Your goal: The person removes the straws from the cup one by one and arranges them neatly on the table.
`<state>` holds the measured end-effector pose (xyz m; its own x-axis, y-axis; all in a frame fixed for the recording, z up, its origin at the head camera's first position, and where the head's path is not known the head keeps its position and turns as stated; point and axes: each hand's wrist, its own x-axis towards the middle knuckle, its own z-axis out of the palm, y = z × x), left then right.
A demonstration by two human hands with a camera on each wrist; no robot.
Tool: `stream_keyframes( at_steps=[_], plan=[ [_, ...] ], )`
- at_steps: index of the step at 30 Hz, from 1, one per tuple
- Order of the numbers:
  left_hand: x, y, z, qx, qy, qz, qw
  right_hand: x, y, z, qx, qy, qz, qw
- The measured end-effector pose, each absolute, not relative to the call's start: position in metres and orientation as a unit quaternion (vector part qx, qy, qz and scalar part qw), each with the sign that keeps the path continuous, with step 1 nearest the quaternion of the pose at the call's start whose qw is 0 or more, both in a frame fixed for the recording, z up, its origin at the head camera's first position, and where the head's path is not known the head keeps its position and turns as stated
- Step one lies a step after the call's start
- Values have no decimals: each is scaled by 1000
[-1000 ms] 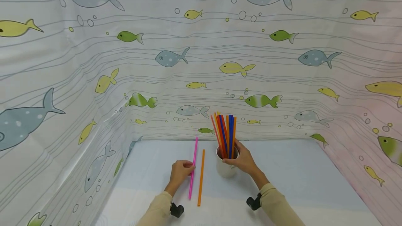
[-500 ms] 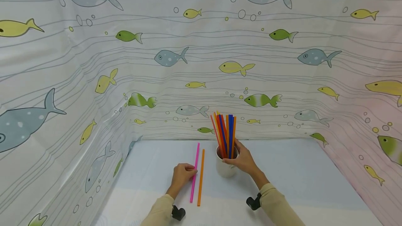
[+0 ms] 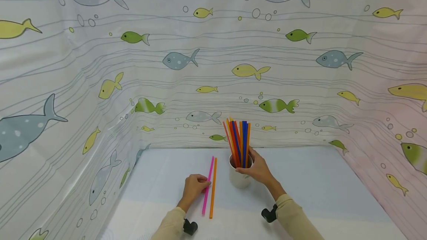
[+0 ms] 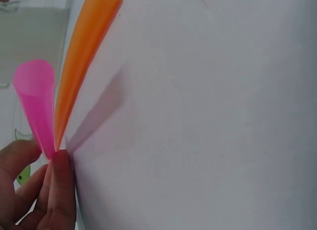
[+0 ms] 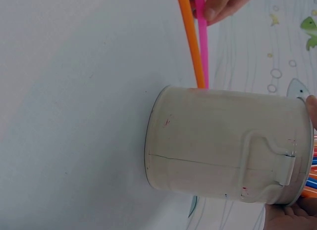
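Note:
On the pale blue table a pink straw (image 3: 207, 186) lies close beside an orange straw (image 3: 212, 188), almost parallel to it. My left hand (image 3: 197, 186) pinches the pink straw near its middle. The left wrist view shows its fingertips (image 4: 54, 185) closed on the pink straw (image 4: 37, 101), with the orange straw (image 4: 84, 56) alongside. My right hand (image 3: 257, 169) grips the rim of an upright white cup (image 3: 239, 179) holding several coloured straws (image 3: 238, 142). In the right wrist view the cup (image 5: 223, 145) fills the frame, and both loose straws (image 5: 190, 41) lie beyond it.
A fish-patterned curtain (image 3: 213, 66) walls the table (image 3: 317, 184) at the back and on both sides. Bare tabletop lies to the right of the cup and to the left of my left hand.
My left hand has slid the pink straw to the right and slightly toward me, so it now lies close against the orange straw. The right hand and cup have stayed put.

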<state>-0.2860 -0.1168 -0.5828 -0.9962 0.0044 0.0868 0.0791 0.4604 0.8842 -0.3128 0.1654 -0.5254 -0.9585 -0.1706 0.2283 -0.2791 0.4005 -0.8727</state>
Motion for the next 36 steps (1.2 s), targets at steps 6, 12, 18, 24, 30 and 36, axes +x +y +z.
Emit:
stream_keyframes(
  at_steps=[6, 12, 18, 24, 30, 36],
  plan=[
    [-284, -116, -581, -30, -857, -514, 37, -315, 166, -527, 134, -837, 528, 52],
    [-283, -116, -581, -38, -852, -521, 39, -315, 166, -527, 129, -837, 529, 49],
    [-281, -116, -577, -42, -854, -518, 38, -314, 166, -525, 133, -835, 532, 48],
    [-281, -117, -577, -32, -858, -512, 31, -314, 167, -526, 132, -837, 529, 49],
    [-284, -118, -576, -29, -859, -510, 27, -313, 166, -526, 133, -837, 529, 47],
    [-288, -118, -573, -29, -866, -499, 39, -313, 166, -525, 132, -833, 535, 44]
  ],
)
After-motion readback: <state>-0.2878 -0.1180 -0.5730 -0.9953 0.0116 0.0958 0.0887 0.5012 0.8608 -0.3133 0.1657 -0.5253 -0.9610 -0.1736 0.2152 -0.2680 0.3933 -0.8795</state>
